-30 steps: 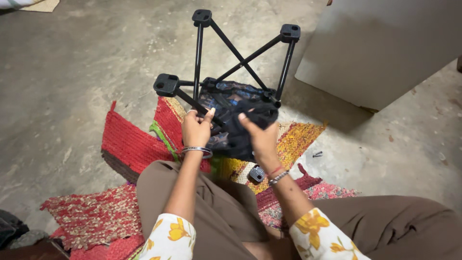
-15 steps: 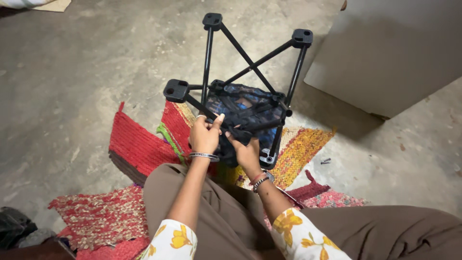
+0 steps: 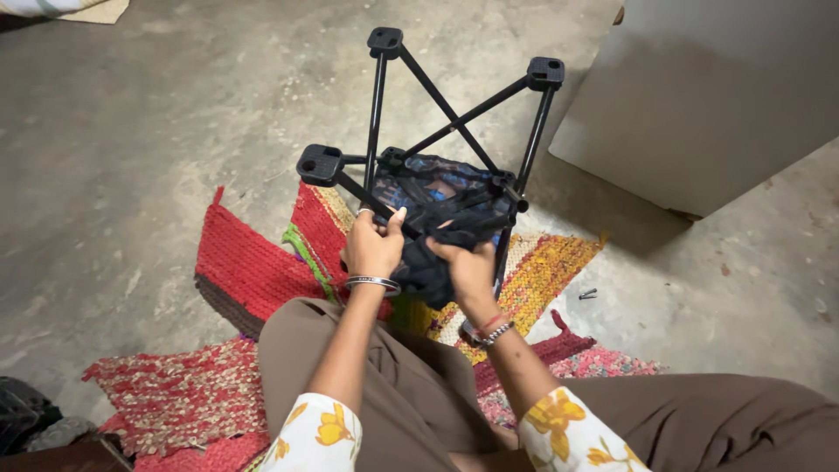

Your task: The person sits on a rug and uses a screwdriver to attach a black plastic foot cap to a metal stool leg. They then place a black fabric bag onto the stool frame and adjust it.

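Observation:
A black folding stool frame [image 3: 454,114] stands upside down in front of me, its crossed legs and square feet pointing up and away. Dark fabric, the stool's seat [image 3: 437,188], is bunched at its near end. My left hand [image 3: 374,246] grips the near leg bar and the fabric's edge, thumb raised. My right hand [image 3: 469,267] is closed on the bunched black fabric just beside it. Both wrists wear bangles.
Woven red, yellow and multicoloured rag mats [image 3: 253,262] lie on the concrete floor under the stool and my knees. A large pale grey box [image 3: 708,96] stands at the right. A small screw [image 3: 587,295] lies on the floor. A dark object [image 3: 22,411] sits at bottom left.
The stool frame has shifted slightly away and right. My right hand slid lower onto the bunched fabric, and both hands moved closer together at the frame's near end.

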